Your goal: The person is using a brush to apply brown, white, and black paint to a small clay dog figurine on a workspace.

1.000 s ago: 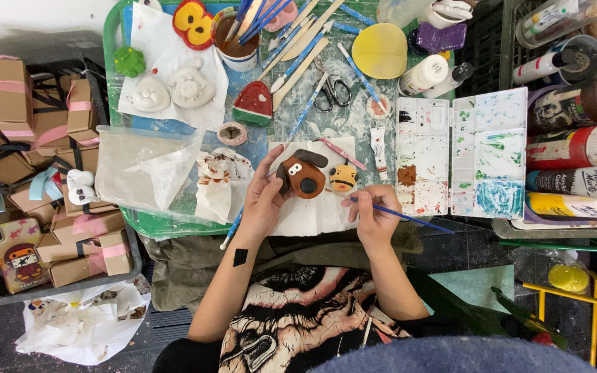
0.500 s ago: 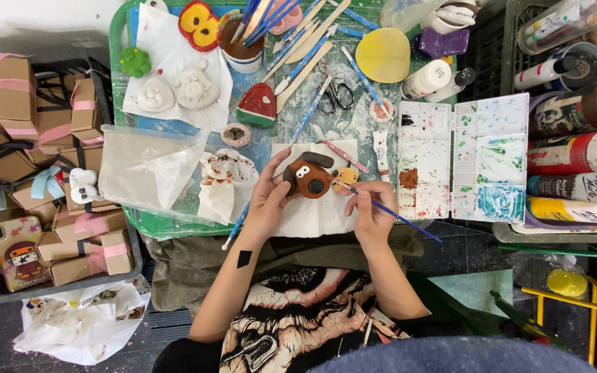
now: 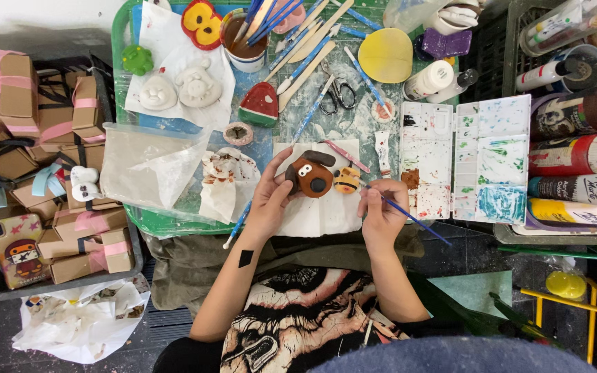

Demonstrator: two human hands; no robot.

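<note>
Gripping a brown dog-head figurine [image 3: 311,175], the left hand [image 3: 271,200] curls its fingers round the piece's left edge and holds it over a white paper towel [image 3: 323,211] near the middle of the green tray [image 3: 160,222]. At about nine o'clock from the figurine lie a crumpled, paint-stained paper towel [image 3: 226,183] and, further out, a clear plastic bag [image 3: 148,166]. Far over at nine o'clock, brown cardboard boxes with pink ribbon [image 3: 88,238] are stacked beside a phone in a cartoon case [image 3: 16,250]. At eleven o'clock sit two unpainted white figurines [image 3: 177,88] on paper, and a watermelon-slice piece [image 3: 258,107] lies nearer. At twelve o'clock are scissors [image 3: 338,97] and a cup of brushes [image 3: 247,41]. Just at three o'clock from the dog head, touching the towel, rests a small yellow striped figurine [image 3: 347,180]. The right hand [image 3: 381,211] is closed on a thin blue paintbrush [image 3: 409,215], pinched like a pen, the handle pointing off toward four o'clock. At three o'clock from that hand stand two white paint palettes [image 3: 468,159], smeared with green, blue and brown, and beyond them paint bottles [image 3: 575,148] lie on their sides.
</note>
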